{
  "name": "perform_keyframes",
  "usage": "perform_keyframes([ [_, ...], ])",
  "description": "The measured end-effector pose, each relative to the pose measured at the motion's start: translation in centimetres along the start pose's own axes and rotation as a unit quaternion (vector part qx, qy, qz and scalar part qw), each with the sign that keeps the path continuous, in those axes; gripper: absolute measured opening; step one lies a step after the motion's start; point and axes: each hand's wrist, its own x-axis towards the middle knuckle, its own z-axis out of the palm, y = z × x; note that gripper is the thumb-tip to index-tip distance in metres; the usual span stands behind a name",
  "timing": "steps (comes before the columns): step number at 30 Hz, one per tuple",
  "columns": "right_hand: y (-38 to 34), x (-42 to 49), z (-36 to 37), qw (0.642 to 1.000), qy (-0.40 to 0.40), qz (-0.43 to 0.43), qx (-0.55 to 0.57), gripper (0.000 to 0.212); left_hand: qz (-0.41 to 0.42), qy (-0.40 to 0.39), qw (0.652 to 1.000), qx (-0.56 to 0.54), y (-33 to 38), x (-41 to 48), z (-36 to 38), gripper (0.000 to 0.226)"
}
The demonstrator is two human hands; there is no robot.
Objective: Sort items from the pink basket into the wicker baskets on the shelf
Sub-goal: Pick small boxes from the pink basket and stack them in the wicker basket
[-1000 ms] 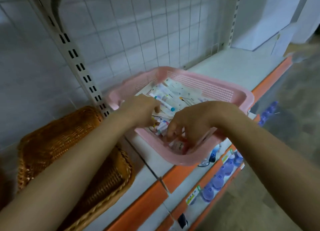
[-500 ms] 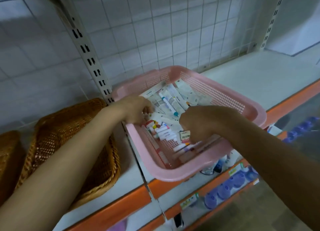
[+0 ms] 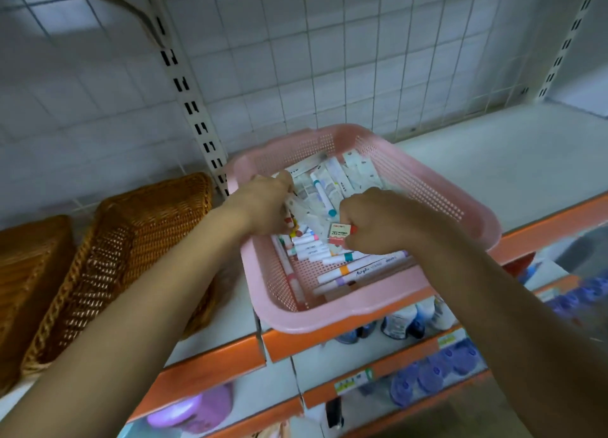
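A pink plastic basket [image 3: 454, 204] stands on the white shelf, filled with several white markers [image 3: 362, 269] and small packets. Both hands are inside it. My left hand [image 3: 263, 204] is curled over a bunch of short markers with coloured caps at the basket's left side. My right hand [image 3: 381, 220] is curled in the middle and pinches a small 2B eraser [image 3: 340, 233] with a red and white sleeve. Two wicker baskets [image 3: 131, 240] [image 3: 26, 273] stand tilted on the shelf to the left.
A wire grid panel [image 3: 329, 59] backs the shelf, with a slotted upright [image 3: 187, 98] between the wicker and pink baskets. The shelf's orange edge [image 3: 543, 227] runs in front. Lower shelves hold purple items [image 3: 434, 372] and bottles [image 3: 408, 319].
The view has tipped up and closer. My right hand has curled round the 2B eraser and lifted it slightly. My left hand stays on the markers at the basket's left.
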Motion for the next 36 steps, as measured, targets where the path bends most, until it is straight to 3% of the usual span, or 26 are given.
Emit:
perform_keyframes([
  [6,-0.2,-0.1,-0.1,0.996,0.070,-0.015,0.047,0.018,0.010,0.063,0.991,-0.114,0.5,-3.5,-0.8,0.073],
  [13,-2.1,-1.1,-1.3,0.977,0.171,-0.066,0.111,0.021,-0.018,0.162,0.978,-0.133,0.6,-7.9,-0.9,0.054],
  [18,-5.0,-1.9,-1.5,0.964,0.199,-0.086,0.153,0.025,-0.036,0.226,0.955,-0.189,-0.9,-11.1,-0.6,0.035],
  [28,-16.5,-2.6,-0.3,0.945,0.220,-0.155,0.185,0.026,-0.064,0.291,0.901,-0.315,-8.2,-20.7,0.6,0.011],
  [31,-21.4,-2.8,1.1,0.944,0.194,-0.168,0.208,0.028,-0.089,0.283,0.871,-0.393,-11.7,-24.6,1.7,0.019],
  [36,-29.0,-3.1,3.2,0.942,0.175,-0.195,0.210,0.027,-0.134,0.279,0.872,-0.379,-17.6,-30.4,4.0,0.034],
])
